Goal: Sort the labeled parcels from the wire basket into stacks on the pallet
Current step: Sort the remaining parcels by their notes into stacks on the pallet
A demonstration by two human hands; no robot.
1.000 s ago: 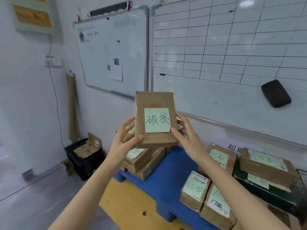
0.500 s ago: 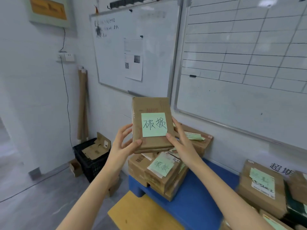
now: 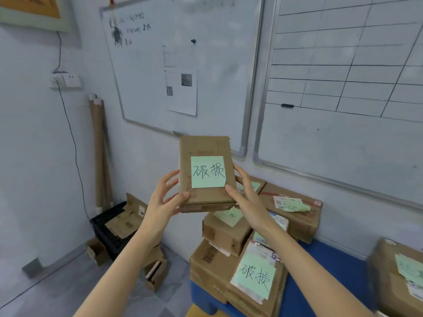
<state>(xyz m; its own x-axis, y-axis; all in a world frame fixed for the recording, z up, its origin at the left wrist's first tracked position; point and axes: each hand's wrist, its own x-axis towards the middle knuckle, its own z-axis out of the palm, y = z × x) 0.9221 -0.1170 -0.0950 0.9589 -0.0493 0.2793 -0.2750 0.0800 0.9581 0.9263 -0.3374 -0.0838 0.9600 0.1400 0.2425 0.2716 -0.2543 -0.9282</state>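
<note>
A: So, where is the box right now?

B: Up in the air, in front of the whiteboard. The left hand holds its left edge and the right hand holds its right edge. Both hands press in from the sides, thumbs on the front. The green note on it faces us.

A: What could go wrong?

B: I think it could slip. Only fingers pinch it at the low end, so the top could tip over. And the pile under it looks crooked. One box there sits tilted on the others. Put this one down off-center and the pile might slide off the blue pallet.

A: Could it go in the wrong pile?

B: Maybe. But the big note low on that pile shows the same two signs, so that pile looks right to me.

A: How many things?

B: Two hands, one held box. About five boxes in the pile, some hidden. One more box at the right edge, blurry. I can't see the wire basket.
</note>
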